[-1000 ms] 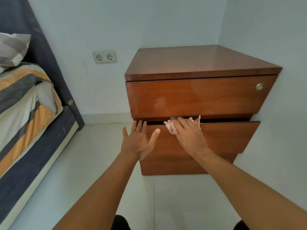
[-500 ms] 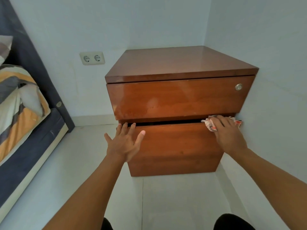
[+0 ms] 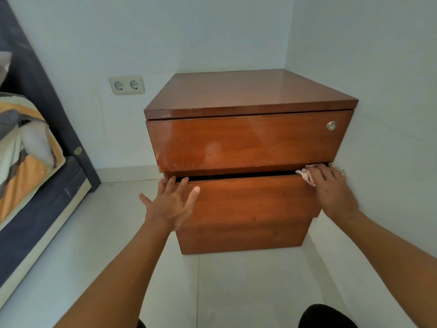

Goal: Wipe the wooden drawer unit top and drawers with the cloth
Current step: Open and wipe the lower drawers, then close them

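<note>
A patterned cloth [image 3: 307, 176] is pressed by the right hand [image 3: 331, 192] onto the right end of the lower drawer [image 3: 248, 204]'s top edge; the left hand [image 3: 170, 204] is spread flat at its left corner.

The right hand [image 3: 332, 192] covers most of the cloth [image 3: 307, 176]; the bed [image 3: 28, 176] is cut off left.

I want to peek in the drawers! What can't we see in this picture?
- Inside the lower drawer: head view, only a dark slit shows under the upper drawer.
- Most of the cloth: the right hand covers it.
- The unit's sides: hidden by the wall and the viewing angle.
</note>
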Demonstrator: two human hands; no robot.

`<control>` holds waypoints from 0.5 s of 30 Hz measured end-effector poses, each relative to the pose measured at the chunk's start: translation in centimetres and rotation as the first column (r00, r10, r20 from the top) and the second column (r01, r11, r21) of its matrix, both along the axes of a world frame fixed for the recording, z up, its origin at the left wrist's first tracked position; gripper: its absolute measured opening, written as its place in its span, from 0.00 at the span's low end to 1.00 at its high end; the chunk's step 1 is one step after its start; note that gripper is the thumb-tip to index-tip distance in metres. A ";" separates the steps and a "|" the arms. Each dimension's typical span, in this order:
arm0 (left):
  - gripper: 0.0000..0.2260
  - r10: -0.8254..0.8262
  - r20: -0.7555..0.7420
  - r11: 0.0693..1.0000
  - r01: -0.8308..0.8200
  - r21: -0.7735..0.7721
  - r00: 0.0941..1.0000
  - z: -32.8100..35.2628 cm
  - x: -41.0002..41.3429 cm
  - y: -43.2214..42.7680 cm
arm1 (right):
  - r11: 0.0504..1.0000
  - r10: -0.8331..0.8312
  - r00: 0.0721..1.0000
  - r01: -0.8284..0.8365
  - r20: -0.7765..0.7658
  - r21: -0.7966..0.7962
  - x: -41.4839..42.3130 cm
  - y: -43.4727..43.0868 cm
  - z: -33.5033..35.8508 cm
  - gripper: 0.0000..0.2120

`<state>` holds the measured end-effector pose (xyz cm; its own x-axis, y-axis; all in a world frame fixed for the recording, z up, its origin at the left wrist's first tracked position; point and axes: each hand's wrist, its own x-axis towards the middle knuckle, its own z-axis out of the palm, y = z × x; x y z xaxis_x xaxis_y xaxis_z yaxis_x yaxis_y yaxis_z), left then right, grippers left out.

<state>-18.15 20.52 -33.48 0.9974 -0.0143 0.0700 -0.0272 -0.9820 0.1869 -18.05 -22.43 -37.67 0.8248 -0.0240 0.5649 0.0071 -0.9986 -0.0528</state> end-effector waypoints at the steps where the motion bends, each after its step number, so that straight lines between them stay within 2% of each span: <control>1: 0.36 -0.003 0.000 1.000 0.003 -0.005 1.000 0.0 0.0 0.0 | 1.000 -0.008 1.000 0.008 -0.010 -0.003 -0.1 0.1 0.1 0.22; 5: 0.36 -0.029 0.000 0.999 0.029 -0.014 1.000 0.0 0.0 0.4 | 0.999 -0.034 0.997 0.032 -0.065 -0.019 -0.3 0.3 1.0 0.21; 11: 0.36 -0.064 -0.008 0.998 0.064 0.010 0.998 0.1 0.1 1.0 | 0.997 -0.078 0.995 0.078 -0.055 -0.003 -0.9 0.4 3.1 0.18; 13: 0.35 -0.074 -0.011 0.997 0.074 -0.004 0.997 0.1 -0.1 1.2 | 0.983 -0.135 0.991 0.137 -0.021 0.121 -1.1 1.0 4.0 0.15; 15: 0.34 -0.086 -0.008 0.996 0.086 -0.023 0.996 0.1 -0.3 1.3 | 0.941 -0.180 0.981 0.148 0.079 0.304 -1.4 2.3 4.1 0.16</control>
